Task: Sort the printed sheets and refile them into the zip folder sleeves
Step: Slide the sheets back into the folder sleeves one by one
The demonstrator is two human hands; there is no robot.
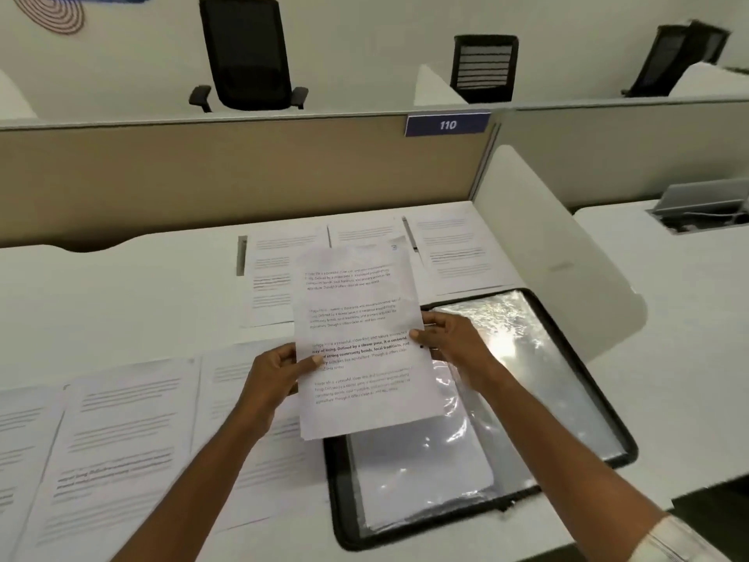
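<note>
A printed sheet (356, 314) is held up above the desk, tilted slightly. My left hand (275, 375) grips its left edge with the thumb on the text. At the sheet's right edge my right hand (450, 338) pinches it. Below and to the right lies the open black zip folder (600, 399), its clear plastic sleeves (523, 342) shining; the near sleeve (425, 476) has white paper inside. More printed sheets lie flat: several along the desk's left front (121, 448) and several at the back (454, 249).
A beige partition (202, 176) with a blue "110" label (447, 124) closes the back of the desk. A white divider (559, 253) stands to the right. Beyond it a neighbouring desk has an open cable tray (701, 208). Black office chairs (247, 54) stand behind.
</note>
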